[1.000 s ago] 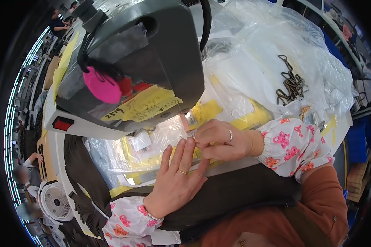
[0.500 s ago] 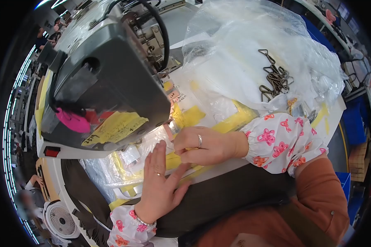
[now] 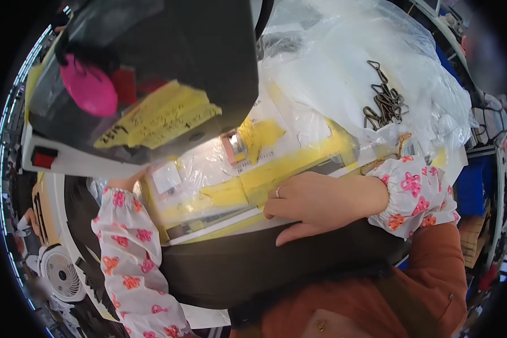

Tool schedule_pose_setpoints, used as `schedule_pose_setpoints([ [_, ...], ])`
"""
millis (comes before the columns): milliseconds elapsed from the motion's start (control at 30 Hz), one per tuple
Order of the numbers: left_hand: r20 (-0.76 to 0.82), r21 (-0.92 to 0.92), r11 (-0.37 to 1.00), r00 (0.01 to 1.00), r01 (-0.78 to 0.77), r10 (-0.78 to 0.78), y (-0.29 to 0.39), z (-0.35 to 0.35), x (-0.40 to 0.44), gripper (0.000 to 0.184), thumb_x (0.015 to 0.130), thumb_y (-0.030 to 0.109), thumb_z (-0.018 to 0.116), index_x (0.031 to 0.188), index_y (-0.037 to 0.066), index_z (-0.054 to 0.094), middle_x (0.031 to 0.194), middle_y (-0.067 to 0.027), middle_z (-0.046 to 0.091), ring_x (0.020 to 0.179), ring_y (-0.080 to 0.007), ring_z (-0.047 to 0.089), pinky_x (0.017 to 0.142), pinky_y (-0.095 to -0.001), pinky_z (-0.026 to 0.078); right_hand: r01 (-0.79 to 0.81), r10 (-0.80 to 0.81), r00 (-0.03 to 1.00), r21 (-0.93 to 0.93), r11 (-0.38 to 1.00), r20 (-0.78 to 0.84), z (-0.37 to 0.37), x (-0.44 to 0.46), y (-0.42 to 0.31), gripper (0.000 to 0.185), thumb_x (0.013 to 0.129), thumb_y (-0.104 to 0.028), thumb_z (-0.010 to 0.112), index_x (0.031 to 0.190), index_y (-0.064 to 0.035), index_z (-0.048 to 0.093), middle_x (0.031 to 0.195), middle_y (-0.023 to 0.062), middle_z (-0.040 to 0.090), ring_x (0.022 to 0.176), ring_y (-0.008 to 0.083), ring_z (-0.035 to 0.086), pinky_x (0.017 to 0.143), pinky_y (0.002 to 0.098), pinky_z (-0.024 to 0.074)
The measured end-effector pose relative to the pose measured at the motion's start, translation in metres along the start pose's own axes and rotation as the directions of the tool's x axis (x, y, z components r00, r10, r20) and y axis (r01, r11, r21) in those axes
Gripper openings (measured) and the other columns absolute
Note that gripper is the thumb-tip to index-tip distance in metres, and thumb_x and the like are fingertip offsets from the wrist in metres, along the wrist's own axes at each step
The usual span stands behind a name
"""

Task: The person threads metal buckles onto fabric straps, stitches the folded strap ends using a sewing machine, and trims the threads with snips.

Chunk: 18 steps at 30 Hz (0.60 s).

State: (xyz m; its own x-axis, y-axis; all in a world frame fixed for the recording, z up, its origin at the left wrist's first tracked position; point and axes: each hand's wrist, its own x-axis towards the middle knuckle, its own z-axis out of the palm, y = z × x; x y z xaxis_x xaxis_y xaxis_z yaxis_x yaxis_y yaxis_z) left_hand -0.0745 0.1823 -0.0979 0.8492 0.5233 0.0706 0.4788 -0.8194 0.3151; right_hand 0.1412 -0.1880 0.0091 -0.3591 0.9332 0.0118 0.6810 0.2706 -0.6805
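My right hand (image 3: 324, 203), with a ring on one finger, rests over the front edge of the yellow-taped work surface (image 3: 228, 194), its thumb apart from the fingers. I see nothing held in it. My left hand (image 3: 128, 180) reaches under the dark grey sewing machine head (image 3: 180, 62), and its fingers are hidden there. A small metal-framed plate (image 3: 234, 147) sits on the taped surface between the hands. Dark brown cloth (image 3: 219, 270) lies below both hands, along the front edge.
A clear plastic bag (image 3: 321, 62) spreads at the back right, with several bronze-coloured metal hooks (image 3: 386, 101) on it. A pink oval piece (image 3: 89, 87) hangs on the machine. A white fan (image 3: 62, 273) stands at lower left, and a blue bin (image 3: 472, 186) at right.
My left hand has moved left from beside the right hand to under the machine head. My right hand has drawn back right, its thumb now apart. The camera view has shifted closer.
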Motion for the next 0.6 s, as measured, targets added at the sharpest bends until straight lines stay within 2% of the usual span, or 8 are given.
schedule_pose_setpoints([
  [67,0.182,0.138,0.977,0.965,0.164,-0.188,0.014,-0.008,0.007,0.02,0.082,0.024,0.052,0.086,0.011,0.067,0.077,-0.014,0.065,0.079,-0.0298,0.062,0.074,-0.0387,0.047,-0.047,0.047,0.995,-0.004,0.999,0.082,0.01,-0.009,-0.009,0.033,0.08,-0.031,0.063,0.087,-0.001,0.051,0.078,0.0139,0.056,0.076,0.033,0.057,0.064,0.042,0.0447],
  [100,0.062,0.528,0.743,0.891,-0.411,0.45,0.03,-0.018,0.0,0.019,0.082,0.019,0.052,0.078,0.007,0.066,0.072,-0.0142,0.063,0.066,-0.0302,0.061,0.061,-0.0382,0.047,-0.06,0.061,0.991,-0.014,0.998,0.116,0.012,-0.01,-0.011,0.034,0.08,-0.032,0.063,0.088,-0.001,0.051,0.078,0.0142,0.057,0.076,0.0332,0.057,0.064,0.042,0.0447],
  [133,0.133,0.625,0.673,0.903,-0.396,0.408,0.089,-0.047,-0.012,0.017,0.081,0.016,0.054,0.075,0.004,0.064,0.066,-0.0123,0.061,0.056,-0.0302,0.059,0.053,-0.0391,0.045,-0.109,0.1,0.982,0.049,0.993,0.158,0.012,-0.01,-0.011,0.035,0.079,-0.032,0.064,0.088,-0.001,0.05,0.079,0.0146,0.056,0.076,0.0335,0.057,0.064,0.0418,0.045],
  [167,0.034,0.34,0.924,0.984,-0.177,0.176,0.119,-0.06,-0.025,0.015,0.08,0.015,0.058,0.084,0.002,0.064,0.074,-0.0156,0.062,0.066,-0.0323,0.06,0.059,-0.0399,0.046,-0.16,0.136,0.97,0.105,0.982,0.2,0.01,-0.009,-0.01,0.035,0.079,-0.031,0.064,0.089,-0.0009,0.05,0.08,0.0149,0.056,0.076,0.0337,0.057,0.064,0.0416,0.0452],
  [233,-0.073,0.008,0.965,0.962,-0.263,0.263,0.163,-0.079,-0.05,0.022,0.08,0.015,0.061,0.096,0.0,0.062,0.083,-0.0183,0.062,0.076,-0.034,0.06,0.068,-0.0397,0.046,-0.207,0.159,0.943,0.141,0.968,0.291,0.009,-0.004,-0.008,0.036,0.079,-0.031,0.064,0.091,-0.0007,0.049,0.082,0.0156,0.056,0.076,0.0342,0.057,0.064,0.0414,0.0455],
  [333,0.399,-0.44,0.886,0.853,-0.144,0.337,0.196,-0.092,-0.095,0.029,0.076,0.015,0.067,0.101,0.002,0.06,0.089,-0.0132,0.061,0.087,-0.0297,0.059,0.077,-0.035,0.047,-0.152,0.114,0.948,0.105,0.983,0.297,0.01,0.001,-0.006,0.038,0.079,-0.031,0.064,0.095,-0.0002,0.048,0.087,0.0167,0.055,0.076,0.0345,0.056,0.065,0.0414,0.0457],
  [500,0.286,-0.363,0.89,0.875,-0.278,0.39,0.199,-0.061,-0.116,0.028,0.079,0.031,0.064,0.088,0.004,0.06,0.08,-0.0097,0.057,0.076,-0.0284,0.057,0.066,-0.037,0.046,0.048,-0.051,0.998,0.053,0.997,0.043,0.007,0.003,-0.013,0.038,0.08,-0.03,0.065,0.102,-0.0026,0.05,0.091,0.0158,0.052,0.077,0.033,0.055,0.065,0.0388,0.0456],
  [600,0.297,-0.405,0.863,0.849,-0.303,0.438,0.198,-0.065,-0.118,0.029,0.081,0.033,0.061,0.087,0.004,0.06,0.08,-0.0102,0.057,0.076,-0.0297,0.057,0.065,-0.0379,0.046,-0.049,0.038,0.969,0.038,0.998,0.243,0.003,0.001,-0.021,0.041,0.084,-0.032,0.06,0.105,0.0016,0.048,0.088,0.017,0.053,0.076,0.0331,0.055,0.067,0.0402,0.0454],
])
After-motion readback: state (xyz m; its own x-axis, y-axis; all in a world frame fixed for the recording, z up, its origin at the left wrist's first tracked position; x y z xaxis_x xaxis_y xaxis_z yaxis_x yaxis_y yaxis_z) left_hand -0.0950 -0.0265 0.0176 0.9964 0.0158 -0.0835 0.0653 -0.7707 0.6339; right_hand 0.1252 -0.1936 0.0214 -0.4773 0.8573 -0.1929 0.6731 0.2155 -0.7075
